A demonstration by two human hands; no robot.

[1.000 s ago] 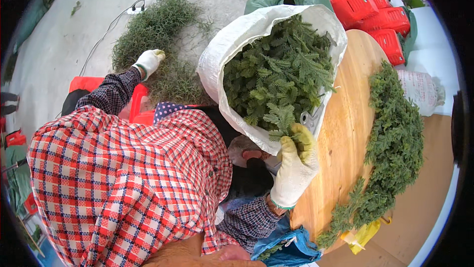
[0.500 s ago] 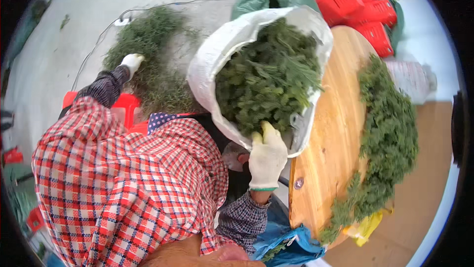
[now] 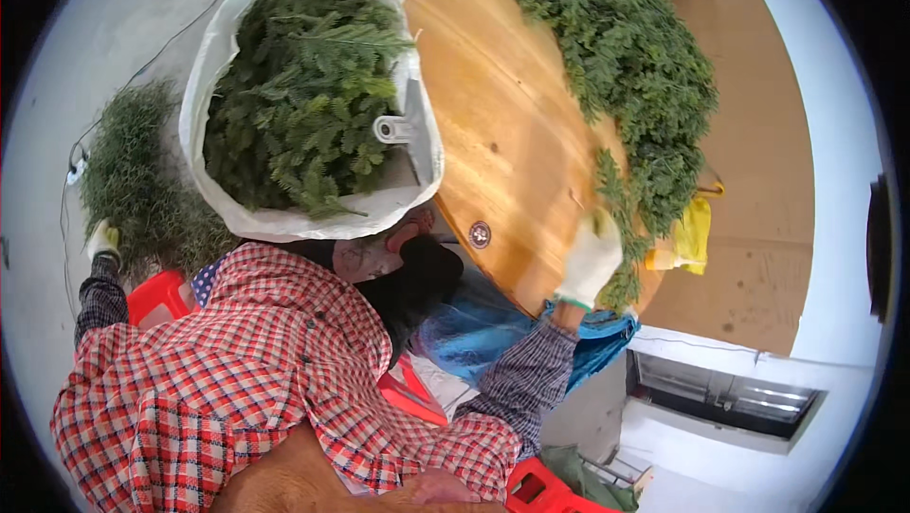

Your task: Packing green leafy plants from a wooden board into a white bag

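Observation:
My left hand [image 3: 104, 241], in a white glove with yellowish fingers, rests low at the edge of a loose heap of thin green sprigs [image 3: 133, 157] on the floor. Its fingers are too small to read. My right hand [image 3: 590, 262], in a white glove with a green cuff, is over the round wooden table's edge, slightly blurred, fingers stretched out. Right beside it lies a leafy green sprig [image 3: 620, 224], trailing from a long pile of greenery [image 3: 635, 67] on the table. In front of me stands a white woven sack [image 3: 313, 225] filled with fir branches [image 3: 303, 105].
The wooden table [image 3: 493, 115] has a round dark emblem near its edge. A grey metal piece with a ring [image 3: 391, 129] sits inside the sack's rim. Beyond the table are a yellow bag [image 3: 694, 236] and brown cardboard [image 3: 758, 172]. Blue plastic [image 3: 464, 328] hangs below.
My right hand has left the fir branches in the sack and moved right to the sprig at the table's edge. The view has turned rightward. My left hand stays by the floor heap.

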